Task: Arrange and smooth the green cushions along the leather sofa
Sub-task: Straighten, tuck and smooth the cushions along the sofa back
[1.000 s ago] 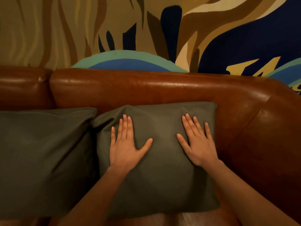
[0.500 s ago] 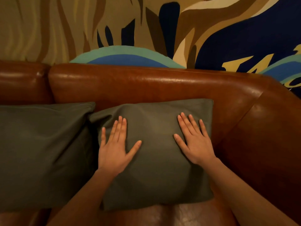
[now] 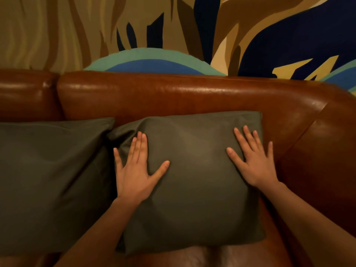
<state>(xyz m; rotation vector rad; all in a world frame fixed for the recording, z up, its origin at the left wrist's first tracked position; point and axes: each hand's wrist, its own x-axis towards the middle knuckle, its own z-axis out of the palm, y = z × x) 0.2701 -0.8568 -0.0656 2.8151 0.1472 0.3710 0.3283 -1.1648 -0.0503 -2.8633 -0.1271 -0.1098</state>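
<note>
Glossy brown leather sofa (image 3: 192, 93) carried 2 matte green cushions, rectangular and softly creased. The right cushion (image 3: 192, 189) leaned against the backrest, beside the left cushion (image 3: 48, 180). Left hand (image 3: 134, 174) and right hand (image 3: 254, 164) pressed flat on it, fingers spread.

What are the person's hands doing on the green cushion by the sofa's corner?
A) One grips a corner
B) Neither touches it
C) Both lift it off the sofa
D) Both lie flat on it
D: the left hand and right hand both lie with fingers spread flat on the cushion, which rests against the sofa.
</note>
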